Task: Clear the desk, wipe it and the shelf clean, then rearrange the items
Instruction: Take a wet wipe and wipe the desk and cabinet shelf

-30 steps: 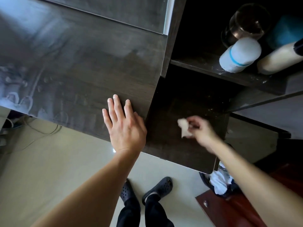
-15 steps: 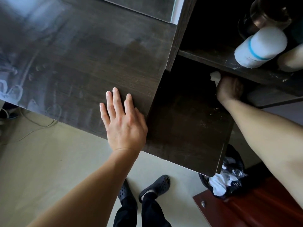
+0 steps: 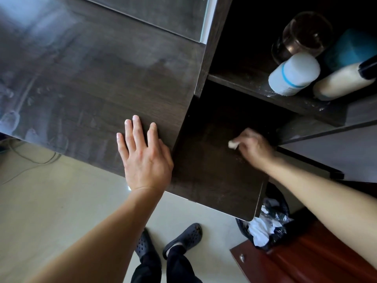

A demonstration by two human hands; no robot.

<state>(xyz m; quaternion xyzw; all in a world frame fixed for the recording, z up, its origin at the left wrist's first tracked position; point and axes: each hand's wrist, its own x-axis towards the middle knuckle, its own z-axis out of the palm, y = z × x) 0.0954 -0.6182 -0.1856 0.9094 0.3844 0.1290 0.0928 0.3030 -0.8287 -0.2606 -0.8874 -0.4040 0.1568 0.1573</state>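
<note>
Your left hand (image 3: 145, 158) lies flat and palm down on the worktop (image 3: 91, 88) at its near right corner, fingers straight and slightly spread, holding nothing. The wrist overhangs the near edge. Your right hand (image 3: 253, 148) is curled round a small white wad (image 3: 232, 144), which shows only at the fingertips. This hand is blurred, so the finger detail cannot be read. The wad sits over the lower shelf board (image 3: 214, 180), toward its right side and well back from its near edge. Whether it touches the board cannot be told. The worktop is dark wood grain, with pale smears and streaks toward its left edge. On the upper shelf (image 3: 255, 92) there are white specks along the front edge. A white cylinder with a blue band (image 3: 293, 74) stands at that front edge, just beside a cream bottle with a dark cap (image 3: 342, 82) on its right. A glass jar (image 3: 302, 37) stands behind the cylinder, and a blue object (image 3: 355, 50) stands behind the bottle, its shape unclear. Below the near right corner of the lower shelf board is a bin lined with a black bag (image 3: 279, 231), with crumpled white paper in it. A red-brown cabinet (image 3: 306, 262) with a small metal knob stands just beside the bin. Your dark clogs (image 3: 183, 237) are on the pale floor (image 3: 51, 201), and cables (image 3: 30, 162) lie on the floor under the worktop's near left edge.
</note>
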